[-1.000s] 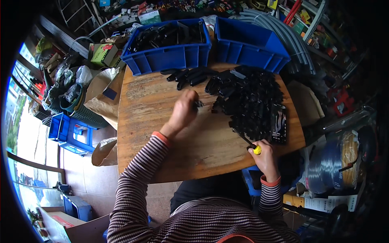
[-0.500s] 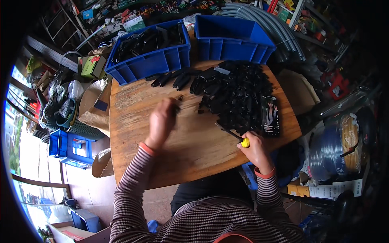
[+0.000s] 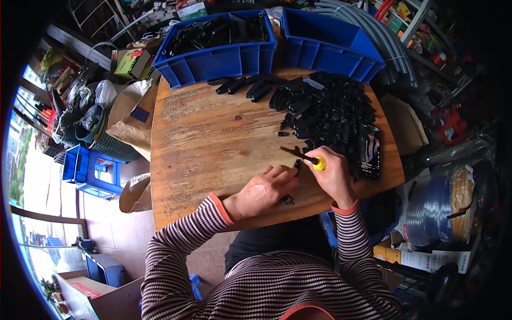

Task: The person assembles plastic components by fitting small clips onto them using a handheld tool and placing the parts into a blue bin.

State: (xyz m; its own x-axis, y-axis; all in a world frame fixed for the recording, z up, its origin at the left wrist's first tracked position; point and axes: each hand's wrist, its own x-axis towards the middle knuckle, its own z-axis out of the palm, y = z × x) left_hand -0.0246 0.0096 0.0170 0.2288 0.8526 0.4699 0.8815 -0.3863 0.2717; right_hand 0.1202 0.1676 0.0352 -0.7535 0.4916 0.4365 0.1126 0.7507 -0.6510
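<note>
My right hand grips a yellow-handled screwdriver, its dark shaft pointing left over the table. Just left of it, near the table's front edge, my left hand is closed with the palm down on a small black plastic part. Its fingers cover most of that part, and a dark end shows beside the fingertips, close under the screwdriver shaft. Beyond both hands spreads a large heap of black plastic parts. Several more black parts lie in a loose row to the left of the heap.
A phone with a lit screen rests against the heap's right side on the wooden table. Along the far edge stand a blue crate full of black parts and another blue crate. Paper bags and a blue stool are at the left.
My left hand has come from the left middle of the table toward me and right, beside the screwdriver. The right hand has raised the screwdriver slightly. The whole view has shifted a little.
</note>
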